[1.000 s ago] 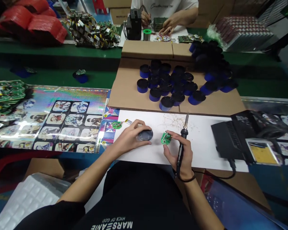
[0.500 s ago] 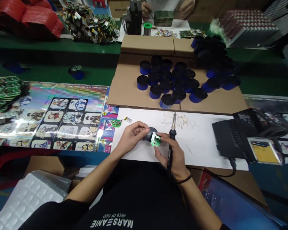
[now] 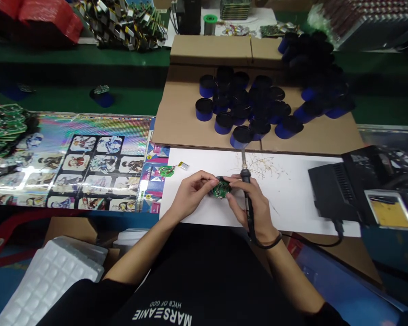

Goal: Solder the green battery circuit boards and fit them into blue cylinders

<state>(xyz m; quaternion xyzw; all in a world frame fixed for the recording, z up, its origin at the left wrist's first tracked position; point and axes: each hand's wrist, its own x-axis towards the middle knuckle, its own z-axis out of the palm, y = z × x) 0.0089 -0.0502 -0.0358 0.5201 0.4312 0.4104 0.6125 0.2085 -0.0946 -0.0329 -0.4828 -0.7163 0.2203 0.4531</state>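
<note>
A round green circuit board sits between my hands above the white sheet, with a dark round part behind its upper edge. My left hand pinches its left side, thumb and forefinger together. On the right side, the fingertips of my right hand touch the board. That hand also grips a soldering iron, its tip directed away from me, and its black cable runs past my wrist. To the left lies another small green board wired to a silver battery.
Several blue-and-black round housings stand on the cardboard ahead. Wire scraps lie on the white sheet. At right are a black soldering station and a yellow sponge tray. Stacked boards sit left.
The board, tilted and shining before, now lies flatter and covers more of the dark round part. My right hand and the iron have shifted slightly right; the view has tilted downward.
</note>
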